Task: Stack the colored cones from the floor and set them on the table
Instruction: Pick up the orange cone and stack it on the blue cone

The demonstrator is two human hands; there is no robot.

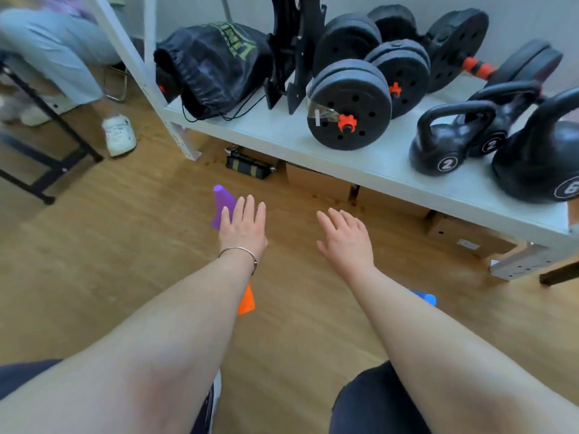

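Both arms extended forward over the wood floor (125, 245), palms down. Left hand (242, 228) flat, fingers spread and straight, holding nothing; it lies in front of the lower part of the purple cone (223, 202), contact with the cone not determinable. Purple cone stands on the floor, tilted in view, tip toward upper left. Right hand (346, 238) also spread flat and empty, over bare floor, well apart from any cone. Orange cone (246, 300) on the floor, mostly hidden behind the left forearm. Blue cone (426, 298) on the floor, only an edge visible past the right forearm. Bracelet (241, 253) on left wrist. White shelf (360, 164) behind carries dumbbells (351, 104) and kettlebells (448, 142).
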